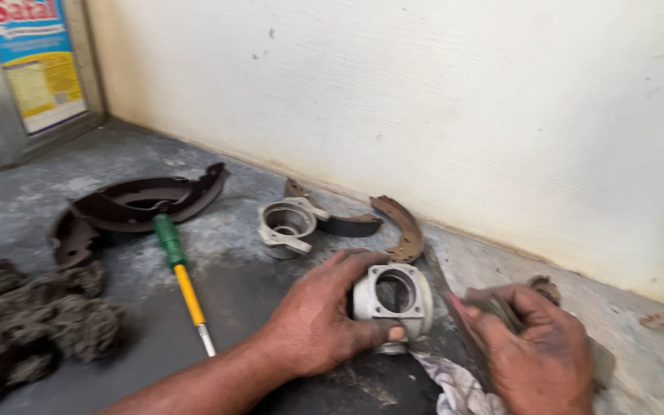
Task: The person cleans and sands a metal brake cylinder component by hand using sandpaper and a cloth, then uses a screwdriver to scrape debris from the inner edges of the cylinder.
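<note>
My left hand [324,315] grips a grey metal cylinder housing [395,298] with a round bore, holding it on the concrete floor. My right hand [536,350] is closed on a folded piece of dark abrasive paper [493,306] just right of the housing. A crumpled patterned cloth [455,388] lies below the housing, between my hands. A second grey housing [287,227] stands farther back. Curved brown brake shoes [403,225] lie behind the held housing.
A screwdriver with a green and yellow handle [180,269] lies left of my arm. Dark curved brake shoes [136,206] rest at the back left, a heap of grey cotton waste [21,327] at the left edge. A pale wall [463,100] runs behind; a metal tin [17,77] stands top left.
</note>
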